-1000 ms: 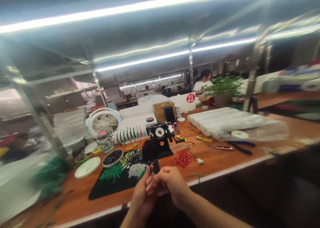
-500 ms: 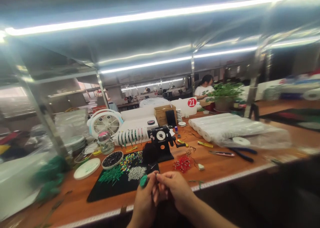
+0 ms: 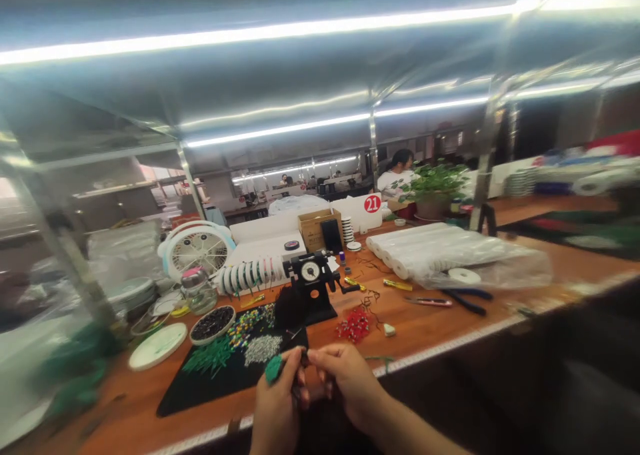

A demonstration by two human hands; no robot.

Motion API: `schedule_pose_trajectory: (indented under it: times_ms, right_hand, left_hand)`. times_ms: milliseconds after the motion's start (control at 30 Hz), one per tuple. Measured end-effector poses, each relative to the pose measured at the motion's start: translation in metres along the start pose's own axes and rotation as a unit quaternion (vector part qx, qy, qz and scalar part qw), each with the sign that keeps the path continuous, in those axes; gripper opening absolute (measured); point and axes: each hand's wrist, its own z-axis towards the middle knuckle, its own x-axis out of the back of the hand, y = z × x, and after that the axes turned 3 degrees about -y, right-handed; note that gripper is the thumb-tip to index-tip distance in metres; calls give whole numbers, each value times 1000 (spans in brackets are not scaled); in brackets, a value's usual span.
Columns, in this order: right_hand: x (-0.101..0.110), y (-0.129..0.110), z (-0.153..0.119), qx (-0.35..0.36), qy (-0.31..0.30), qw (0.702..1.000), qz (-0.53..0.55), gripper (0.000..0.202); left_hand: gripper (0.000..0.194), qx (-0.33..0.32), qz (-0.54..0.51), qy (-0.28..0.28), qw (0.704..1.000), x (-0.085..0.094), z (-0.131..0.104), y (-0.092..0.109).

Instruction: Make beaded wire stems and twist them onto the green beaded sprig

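My left hand (image 3: 281, 398) is closed around a small green bundle (image 3: 273, 369) that pokes out beside the thumb; its kind is not clear. My right hand (image 3: 347, 380) is closed in a pinch at the left fingertips, on a small dark piece (image 3: 305, 356) too small to name. Both hands are over the table's front edge. Just beyond them is a black mat (image 3: 215, 383) with green strips (image 3: 210, 356), silver-grey beads (image 3: 263, 350) and multicoloured beads (image 3: 245, 326). A heap of red pieces (image 3: 353, 324) lies to the right.
A black winding device (image 3: 311, 278) with a dial and crank stands behind the mat, beside a row of white spools (image 3: 250, 275). Left are a dish of black pieces (image 3: 213, 324), a white lid (image 3: 158, 346) and a fan (image 3: 197, 252). Pliers (image 3: 467, 300) and wrapped rolls (image 3: 425, 252) lie right.
The view has turned slightly right, so the table things appear further left. My hands stay together, with a little more gap and dark material showing between the fingertips.
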Motion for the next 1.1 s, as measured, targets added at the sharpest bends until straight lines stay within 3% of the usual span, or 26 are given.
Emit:
schedule_pose_trajectory:
  times_ms: [100,233,433,667,800,967,1100]
  right_hand:
    - [1,0,-2,-2,-2,1000,-8,38]
    - [2,0,-2,-4,-2,1000,-12,38]
    - [5,2,-1,-1,6,999,-32,40]
    - [5,-1,-3,3,11,999,-53,40]
    - [6,-1,-3,2,22,998,-60,42]
    - [7,-3,-4,6,23,997,-73,39]
    - [6,-6,-8,8,17,996,-83,39]
  left_hand:
    - [19,-76,118,30,990,2,1,-1]
    - [28,-131,227,46,964,1,2,-4]
    - [25,-133,268,24,954,-1,1,3]
    - [19,-192,294,-4,936,4,6,9]
    - [21,-160,284,-7,945,9,11,11]
    - [31,-72,291,-89,950,17,14,15]
    - [19,-86,336,-111,931,20,11,17]
